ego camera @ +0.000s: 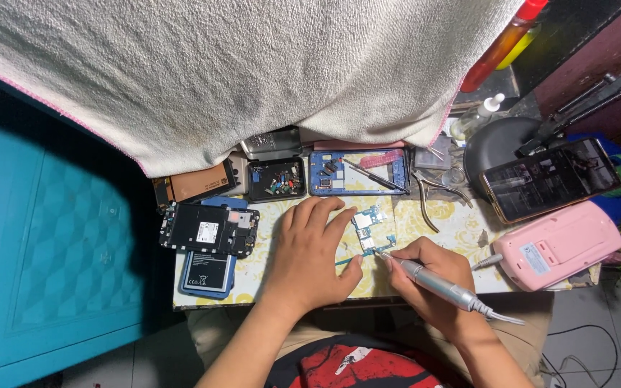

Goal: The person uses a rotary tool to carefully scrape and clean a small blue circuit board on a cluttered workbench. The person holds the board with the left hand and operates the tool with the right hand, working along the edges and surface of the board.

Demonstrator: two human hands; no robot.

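Observation:
My left hand (pixel 313 248) lies flat on the small table, fingers spread, its thumb and forefinger pinning a small teal phone circuit board (pixel 369 231). My right hand (pixel 431 276) grips a silver pen-shaped corded tool (pixel 434 284) like a pencil. The tool's tip touches the lower edge of the board.
A black phone frame (pixel 208 230) lies on a blue battery (pixel 207 271) at left. Behind are a black parts tray (pixel 276 179), a blue phone frame (pixel 357 173), tweezers (pixel 425 197), a lit phone (pixel 548 178), a pink device (pixel 558 244). A white towel (pixel 253 72) hangs overhead.

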